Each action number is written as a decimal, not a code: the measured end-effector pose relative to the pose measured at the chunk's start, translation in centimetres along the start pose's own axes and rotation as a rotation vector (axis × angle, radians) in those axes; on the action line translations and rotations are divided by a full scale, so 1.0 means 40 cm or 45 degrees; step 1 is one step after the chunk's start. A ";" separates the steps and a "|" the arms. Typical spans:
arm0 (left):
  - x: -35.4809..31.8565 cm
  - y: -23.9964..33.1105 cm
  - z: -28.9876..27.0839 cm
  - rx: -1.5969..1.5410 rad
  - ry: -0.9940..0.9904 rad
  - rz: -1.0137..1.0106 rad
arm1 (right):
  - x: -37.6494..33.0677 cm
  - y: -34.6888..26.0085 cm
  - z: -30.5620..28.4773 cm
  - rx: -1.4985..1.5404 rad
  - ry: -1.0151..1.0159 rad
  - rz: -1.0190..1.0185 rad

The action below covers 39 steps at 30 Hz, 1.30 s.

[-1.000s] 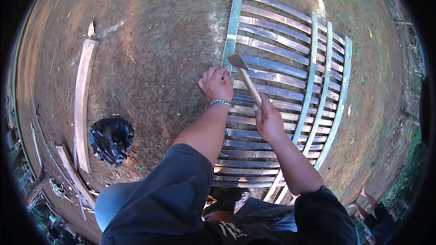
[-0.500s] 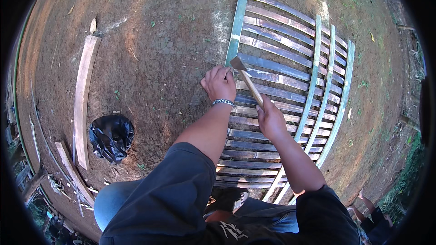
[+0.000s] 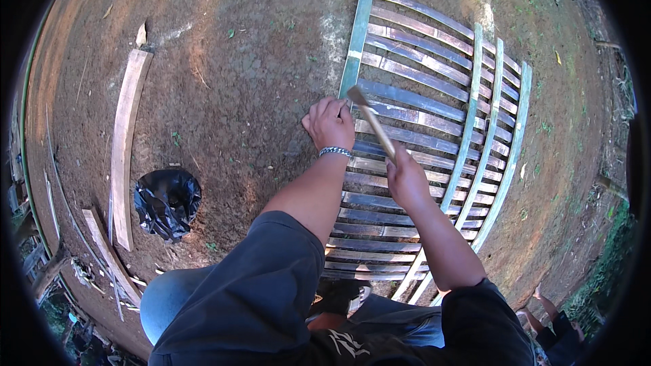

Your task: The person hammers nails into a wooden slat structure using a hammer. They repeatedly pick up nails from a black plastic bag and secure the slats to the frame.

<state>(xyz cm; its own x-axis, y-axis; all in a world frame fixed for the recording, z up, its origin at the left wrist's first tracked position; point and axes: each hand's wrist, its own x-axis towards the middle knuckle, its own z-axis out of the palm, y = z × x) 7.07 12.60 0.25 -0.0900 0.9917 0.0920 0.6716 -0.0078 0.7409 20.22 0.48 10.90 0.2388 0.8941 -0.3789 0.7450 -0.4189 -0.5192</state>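
A slatted bamboo panel point(image 3: 415, 120) lies on the ground, with many cross slats fixed to long green strips. Along its left side runs a green bamboo strip point(image 3: 357, 34). My left hand point(image 3: 330, 124) is closed at the near visible part of this strip, fingers bent and thumb toward the slats; whatever is between the fingertips is hidden. My right hand point(image 3: 408, 177) grips a hammer point(image 3: 377, 129) by its pale wooden handle. The hammer's dark metal head is right beside my left thumb, over the strip's edge; whether it touches cannot be told.
To the left lie a long wooden plank point(image 3: 126, 149) and a shorter board point(image 3: 110, 254). Between them and me sits a black plastic bag point(image 3: 167, 203), its mouth open. Another person's limbs point(image 3: 546, 312) show at the lower right. Sticks and debris line the left rim.
The hammer head has tilted and shifted slightly to the right beside my left hand. My left hand keeps its place on the strip; the whole view has shifted a little.
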 end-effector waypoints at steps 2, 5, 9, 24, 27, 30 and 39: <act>-0.002 -0.006 -0.002 -0.007 0.040 0.040 | 0.004 -0.001 -0.004 -0.010 0.005 -0.022; -0.001 0.005 0.000 -0.008 0.054 0.052 | -0.016 -0.002 -0.004 0.070 0.144 -0.117; -0.001 -0.005 0.003 0.002 0.067 0.070 | -0.004 -0.016 -0.003 0.044 0.031 0.005; -0.002 -0.003 0.003 0.038 -0.039 -0.050 | 0.215 -0.012 0.039 0.192 0.247 0.120; -0.004 0.002 0.001 0.037 -0.039 -0.082 | 0.203 -0.003 0.050 0.202 0.197 0.163; -0.004 0.004 -0.006 0.041 -0.061 -0.090 | 0.200 -0.002 0.051 0.220 0.179 0.174; -0.046 0.019 -0.037 0.230 -0.057 0.020 | 0.219 0.059 0.081 0.244 0.200 0.133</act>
<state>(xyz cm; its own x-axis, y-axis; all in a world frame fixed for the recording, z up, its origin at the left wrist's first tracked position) 6.66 10.56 1.65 -0.0485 0.9964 0.0696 0.7942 -0.0038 0.6076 22.07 6.81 3.88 0.4131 0.8517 -0.3224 0.5832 -0.5193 -0.6246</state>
